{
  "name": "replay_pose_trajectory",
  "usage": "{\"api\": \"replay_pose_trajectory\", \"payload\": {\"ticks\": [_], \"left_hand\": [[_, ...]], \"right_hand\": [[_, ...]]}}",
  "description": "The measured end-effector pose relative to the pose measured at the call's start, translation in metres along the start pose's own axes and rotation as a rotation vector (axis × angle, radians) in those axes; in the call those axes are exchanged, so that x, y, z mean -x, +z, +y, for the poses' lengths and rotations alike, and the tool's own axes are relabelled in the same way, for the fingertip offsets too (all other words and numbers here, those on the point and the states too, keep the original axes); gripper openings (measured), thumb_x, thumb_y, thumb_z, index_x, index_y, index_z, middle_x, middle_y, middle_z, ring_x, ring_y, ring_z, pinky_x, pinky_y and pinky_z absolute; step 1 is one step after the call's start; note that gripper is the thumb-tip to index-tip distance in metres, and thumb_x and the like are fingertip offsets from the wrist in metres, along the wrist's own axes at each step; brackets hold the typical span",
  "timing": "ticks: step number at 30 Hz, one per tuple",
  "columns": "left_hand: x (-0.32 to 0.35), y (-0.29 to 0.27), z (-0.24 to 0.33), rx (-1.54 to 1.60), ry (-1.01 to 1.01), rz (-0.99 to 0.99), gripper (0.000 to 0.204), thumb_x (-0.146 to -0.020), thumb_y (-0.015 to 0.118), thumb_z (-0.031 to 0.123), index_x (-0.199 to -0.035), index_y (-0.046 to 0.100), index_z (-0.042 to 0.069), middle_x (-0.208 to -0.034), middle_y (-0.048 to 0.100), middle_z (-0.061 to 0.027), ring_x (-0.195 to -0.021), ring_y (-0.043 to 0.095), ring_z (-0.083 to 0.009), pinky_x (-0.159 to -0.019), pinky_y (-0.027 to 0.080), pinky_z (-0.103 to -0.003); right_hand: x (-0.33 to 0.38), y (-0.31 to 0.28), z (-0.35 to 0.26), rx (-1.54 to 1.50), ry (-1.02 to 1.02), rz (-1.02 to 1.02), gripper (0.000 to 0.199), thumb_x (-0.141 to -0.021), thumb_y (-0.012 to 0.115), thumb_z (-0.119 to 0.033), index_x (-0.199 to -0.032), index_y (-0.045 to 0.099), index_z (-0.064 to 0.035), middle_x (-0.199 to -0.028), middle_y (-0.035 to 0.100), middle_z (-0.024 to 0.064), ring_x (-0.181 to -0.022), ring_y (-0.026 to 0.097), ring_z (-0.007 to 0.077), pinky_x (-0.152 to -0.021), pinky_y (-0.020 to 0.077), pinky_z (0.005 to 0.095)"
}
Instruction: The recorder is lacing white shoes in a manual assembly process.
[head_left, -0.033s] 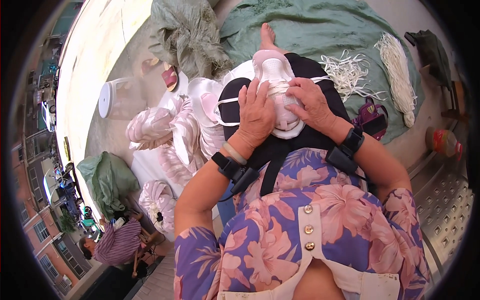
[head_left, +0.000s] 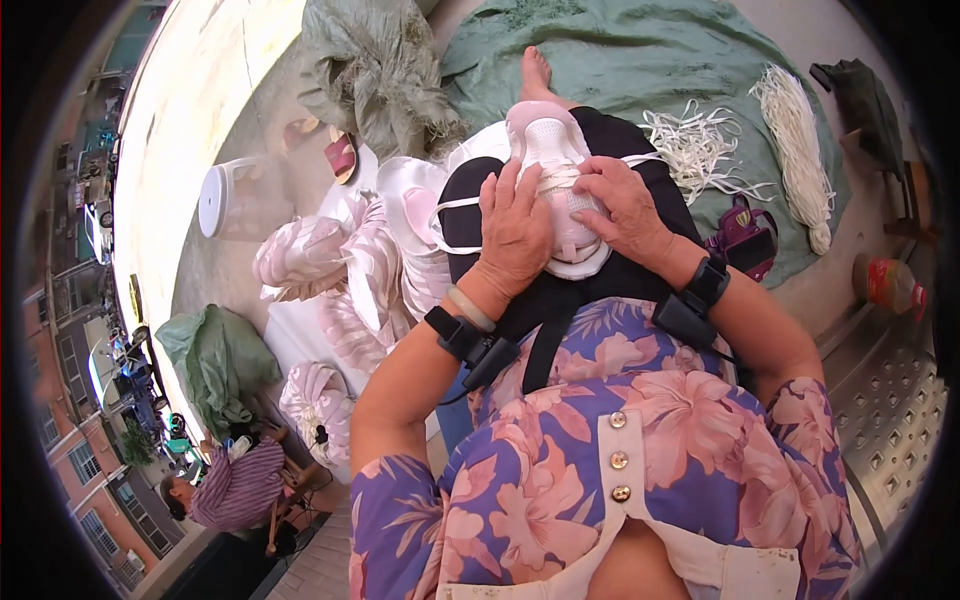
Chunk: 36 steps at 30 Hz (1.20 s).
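A pink-and-white sneaker upper [head_left: 548, 132] lies on my lap, its tongue end pointing away from me. White shoelace [head_left: 558, 180] crosses its middle, and a loose loop of lace [head_left: 440, 225] hangs out to the left. My left hand [head_left: 516, 228] rests along the upper's left side, fingers stretched out and slightly spread over the lacing; its thumb is mostly hidden. On the opposite side, my right hand [head_left: 632, 208] has its fingers curled over the lace rows and its thumb pressed lower on the upper.
Stacked pink-and-white uppers [head_left: 370, 270] lie to my left, near a white-lidded clear tub [head_left: 212, 200]. A green cloth [head_left: 640, 50] spreads ahead, bearing loose laces [head_left: 700, 150], a lace bundle [head_left: 795, 150] and a purple bag [head_left: 742, 240]. Another person [head_left: 235, 485] sits at lower left.
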<state>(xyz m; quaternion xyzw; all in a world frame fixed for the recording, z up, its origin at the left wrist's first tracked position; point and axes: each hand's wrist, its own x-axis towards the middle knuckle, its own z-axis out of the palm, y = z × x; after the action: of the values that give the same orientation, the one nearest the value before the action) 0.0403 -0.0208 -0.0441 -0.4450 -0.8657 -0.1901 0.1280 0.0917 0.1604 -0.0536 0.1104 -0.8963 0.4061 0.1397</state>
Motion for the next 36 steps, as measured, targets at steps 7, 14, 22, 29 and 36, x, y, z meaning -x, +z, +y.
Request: {"api": "replay_pose_trajectory", "payload": {"ticks": [7, 14, 22, 29, 36], "left_hand": [[0.003, -0.001, -0.009, 0.317, -0.136, -0.076, 0.013, -0.07, 0.058, 0.005, -0.082, 0.057, 0.002, -0.119, 0.047, -0.0172, -0.113, 0.04, -0.0403, -0.096, 0.03, -0.045], [-0.008, -0.006, -0.008, 0.353, -0.121, -0.122, 0.011, -0.071, 0.06, 0.006, -0.082, 0.06, 0.005, -0.118, 0.049, -0.0171, -0.112, 0.042, -0.0385, -0.095, 0.032, -0.043], [-0.011, -0.013, -0.005, 0.345, -0.122, -0.221, 0.014, -0.071, 0.056, 0.004, -0.085, 0.06, 0.0, -0.119, 0.049, -0.0219, -0.105, 0.05, -0.0364, -0.089, 0.042, -0.039], [-0.012, 0.008, 0.011, 0.151, -0.219, -0.149, 0.022, -0.061, 0.059, 0.001, -0.081, 0.057, -0.005, -0.119, 0.046, -0.019, -0.101, 0.048, -0.0349, -0.079, 0.047, -0.039], [-0.012, 0.007, 0.009, 0.1, -0.192, -0.159, 0.022, -0.061, 0.059, 0.007, -0.081, 0.058, -0.002, -0.12, 0.046, -0.0166, -0.104, 0.048, -0.0316, -0.083, 0.039, -0.042]], "right_hand": [[-0.001, 0.005, 0.002, -0.082, 0.055, -0.002, 0.026, -0.067, 0.064, -0.01, -0.091, 0.054, -0.0079, -0.101, 0.048, 0.0097, -0.098, 0.048, 0.0292, -0.081, 0.0378, 0.0382], [-0.001, 0.008, 0.003, -0.137, 0.103, -0.003, 0.024, -0.068, 0.062, -0.007, -0.09, 0.054, -0.0076, -0.1, 0.048, 0.0103, -0.098, 0.047, 0.0298, -0.084, 0.0379, 0.038], [-0.001, 0.012, 0.004, -0.157, 0.111, 0.031, 0.022, -0.065, 0.059, -0.005, -0.087, 0.055, -0.0062, -0.098, 0.049, 0.0111, -0.096, 0.048, 0.0302, -0.082, 0.0393, 0.038], [-0.003, 0.017, 0.006, -0.129, 0.104, 0.071, 0.02, -0.065, 0.06, -0.006, -0.084, 0.055, -0.0062, -0.096, 0.049, 0.0102, -0.094, 0.048, 0.0297, -0.08, 0.0398, 0.038], [-0.006, 0.017, 0.001, -0.058, 0.106, 0.032, 0.015, -0.068, 0.059, -0.003, -0.082, 0.053, -0.0057, -0.094, 0.048, 0.0112, -0.092, 0.049, 0.0303, -0.078, 0.0417, 0.0366]]}}
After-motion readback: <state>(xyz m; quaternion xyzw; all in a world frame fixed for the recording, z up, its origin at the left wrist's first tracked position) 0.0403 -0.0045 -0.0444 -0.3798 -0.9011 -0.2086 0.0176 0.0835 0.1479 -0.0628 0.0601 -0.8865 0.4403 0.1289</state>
